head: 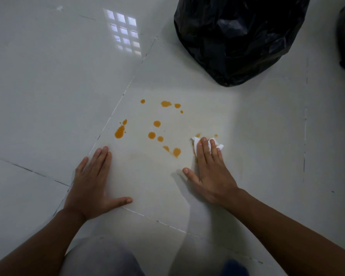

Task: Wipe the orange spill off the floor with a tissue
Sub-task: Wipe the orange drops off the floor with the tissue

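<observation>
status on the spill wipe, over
Right hand flat, pressing tissue down. Left hand flat on floor, empty. Orange spill mostly unwiped. Black bag beyond, clear of it.

orange spill (156, 123) scattered drops, tissue (207, 145) crumpled white

Dim overall, I found. A pale bright patch lay on the floor (187, 196) around the spill (157, 123); window glare (124, 31) shone up-left of it; the knee (100, 257) below it was blurred.
</observation>
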`<state>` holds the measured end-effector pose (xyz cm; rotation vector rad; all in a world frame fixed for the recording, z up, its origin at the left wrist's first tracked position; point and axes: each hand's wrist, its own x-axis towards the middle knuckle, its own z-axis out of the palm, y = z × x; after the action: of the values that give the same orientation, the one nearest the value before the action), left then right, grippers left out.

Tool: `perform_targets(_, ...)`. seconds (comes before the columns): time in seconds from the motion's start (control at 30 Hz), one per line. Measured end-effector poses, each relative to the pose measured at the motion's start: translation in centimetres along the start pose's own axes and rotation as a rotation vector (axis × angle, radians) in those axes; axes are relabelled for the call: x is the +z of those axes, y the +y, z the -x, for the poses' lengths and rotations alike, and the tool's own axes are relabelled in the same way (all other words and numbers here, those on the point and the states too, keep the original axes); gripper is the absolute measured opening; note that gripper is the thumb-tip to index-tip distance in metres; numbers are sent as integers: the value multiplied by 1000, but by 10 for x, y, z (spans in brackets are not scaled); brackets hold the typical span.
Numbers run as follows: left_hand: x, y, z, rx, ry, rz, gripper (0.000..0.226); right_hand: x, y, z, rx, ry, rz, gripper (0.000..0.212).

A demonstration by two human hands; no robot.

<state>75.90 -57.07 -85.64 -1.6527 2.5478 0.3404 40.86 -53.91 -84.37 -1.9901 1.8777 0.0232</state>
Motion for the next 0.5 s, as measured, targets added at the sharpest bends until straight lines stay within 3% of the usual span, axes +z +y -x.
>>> perform_targets(0.17,1,0,0,11,8,2,135,5,8,11,-58,61,32,88)
perform_targets(0.5,0,1,0,0,4,5,134,-4,27,3,41,128,-45,76)
